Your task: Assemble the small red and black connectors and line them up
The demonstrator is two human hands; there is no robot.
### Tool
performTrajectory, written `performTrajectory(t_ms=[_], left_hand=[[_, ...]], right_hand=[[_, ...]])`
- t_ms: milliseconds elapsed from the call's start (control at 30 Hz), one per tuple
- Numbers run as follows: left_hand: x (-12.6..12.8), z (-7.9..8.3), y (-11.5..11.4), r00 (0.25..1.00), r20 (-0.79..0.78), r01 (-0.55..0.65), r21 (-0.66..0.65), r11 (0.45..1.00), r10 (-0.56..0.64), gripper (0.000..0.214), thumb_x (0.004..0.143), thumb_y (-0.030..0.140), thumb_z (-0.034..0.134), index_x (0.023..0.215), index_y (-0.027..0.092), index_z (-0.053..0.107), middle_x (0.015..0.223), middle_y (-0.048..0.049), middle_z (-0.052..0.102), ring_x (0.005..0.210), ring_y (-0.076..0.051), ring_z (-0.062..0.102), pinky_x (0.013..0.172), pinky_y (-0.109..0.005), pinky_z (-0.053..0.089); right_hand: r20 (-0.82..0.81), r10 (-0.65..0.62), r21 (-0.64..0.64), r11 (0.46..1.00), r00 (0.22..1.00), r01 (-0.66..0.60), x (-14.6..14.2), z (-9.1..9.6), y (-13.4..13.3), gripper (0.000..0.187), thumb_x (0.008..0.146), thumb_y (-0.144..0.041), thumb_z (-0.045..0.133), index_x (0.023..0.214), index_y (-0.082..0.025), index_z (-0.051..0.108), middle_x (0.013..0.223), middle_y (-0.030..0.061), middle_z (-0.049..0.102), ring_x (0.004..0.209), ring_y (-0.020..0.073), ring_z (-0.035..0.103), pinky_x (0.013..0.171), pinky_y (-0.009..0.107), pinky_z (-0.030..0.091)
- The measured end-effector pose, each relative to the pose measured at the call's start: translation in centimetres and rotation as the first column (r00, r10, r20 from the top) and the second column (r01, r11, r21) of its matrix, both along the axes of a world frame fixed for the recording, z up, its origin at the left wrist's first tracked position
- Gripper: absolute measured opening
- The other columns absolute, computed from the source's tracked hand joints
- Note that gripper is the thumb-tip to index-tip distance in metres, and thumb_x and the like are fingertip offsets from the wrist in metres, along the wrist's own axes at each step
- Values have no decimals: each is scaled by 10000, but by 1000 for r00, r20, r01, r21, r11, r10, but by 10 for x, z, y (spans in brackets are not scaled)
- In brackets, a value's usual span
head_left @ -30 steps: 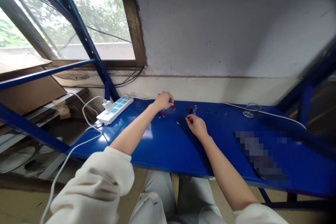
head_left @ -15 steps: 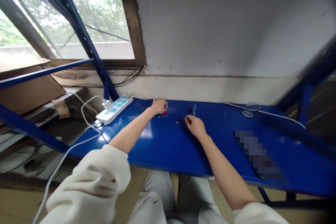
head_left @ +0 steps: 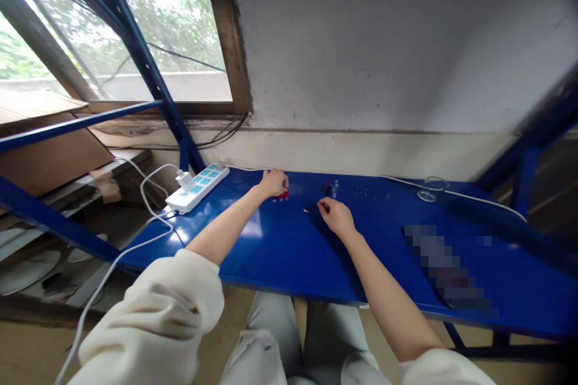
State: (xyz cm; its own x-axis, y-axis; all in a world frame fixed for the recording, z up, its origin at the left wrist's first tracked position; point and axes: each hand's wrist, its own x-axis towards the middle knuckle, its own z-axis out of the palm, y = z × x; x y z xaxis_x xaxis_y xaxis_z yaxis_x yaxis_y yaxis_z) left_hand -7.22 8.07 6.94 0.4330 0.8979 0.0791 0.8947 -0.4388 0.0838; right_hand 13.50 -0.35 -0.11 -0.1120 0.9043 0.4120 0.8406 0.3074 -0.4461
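My left hand (head_left: 273, 181) is near the back edge of the blue table, its fingers curled down and closed over a short row of small red-and-dark cylinders (head_left: 283, 196) with clear ends. The fingertips touch or nearly touch the rightmost one; whether one is gripped is hidden. My right hand (head_left: 338, 217) is just above the table with thumb and fingers pinched together. Anything between them is too small to make out. A tiny pale pinkish piece (head_left: 306, 211) lies left of it. Behind it are a red-and-black piece (head_left: 328, 187) and a clear slim tube (head_left: 335, 189).
Several tiny clear pieces (head_left: 362, 190) lie farther right, then a clear round dish (head_left: 426, 195) by a white cable. A dark blurred-out object (head_left: 445, 267) is at the right front. A white power strip (head_left: 198, 188) with a plug stands left. Blue frame posts (head_left: 169, 123) flank the table (head_left: 289, 258).
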Motion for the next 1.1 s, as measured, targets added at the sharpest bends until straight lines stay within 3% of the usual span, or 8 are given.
performTrajectory(t_ms=[600, 800, 967, 1100], left_hand=[[0, -7, 4, 998, 65, -25, -7, 1000, 26, 85, 641, 233, 613, 707, 191, 647, 925, -76, 601, 989, -270, 479, 839, -417, 306], [1, -2, -1, 996, 83, -20, 59, 998, 15, 214, 673, 266, 608, 875, 194, 624, 983, -79, 592, 1005, -269, 478, 842, -417, 319], [31, 5, -28, 960, 213, 120, 264, 957, -179, 276, 820, 253, 412, 1060, 195, 536, 1067, -68, 562, 999, -202, 484, 865, -359, 332], [68, -16, -47, 945, 192, 219, 230, 948, -265, 405, 837, 186, 323, 1236, 223, 390, 1199, -64, 485, 1075, -201, 428, 883, -360, 330]], right_hand=[[14, -19, -19, 1000, 1000, 19, 1, -1, 1, 219, 819, -283, 386, 822, -210, 592, 701, 18, 620, 580, 128, 546, 496, 213, 324], [42, -39, -19, 999, 998, 40, 2, -3, 3, 221, 827, -282, 379, 837, -209, 586, 719, 22, 626, 599, 132, 552, 515, 219, 321], [129, -155, -36, 986, 979, 161, 4, 0, 3, 201, 810, -262, 411, 857, -185, 590, 752, 41, 628, 680, 151, 556, 573, 238, 330], [194, -279, -15, 958, 940, 288, 5, 1, 1, 226, 812, -257, 402, 887, -173, 598, 870, 75, 619, 827, 188, 539, 646, 267, 338]])
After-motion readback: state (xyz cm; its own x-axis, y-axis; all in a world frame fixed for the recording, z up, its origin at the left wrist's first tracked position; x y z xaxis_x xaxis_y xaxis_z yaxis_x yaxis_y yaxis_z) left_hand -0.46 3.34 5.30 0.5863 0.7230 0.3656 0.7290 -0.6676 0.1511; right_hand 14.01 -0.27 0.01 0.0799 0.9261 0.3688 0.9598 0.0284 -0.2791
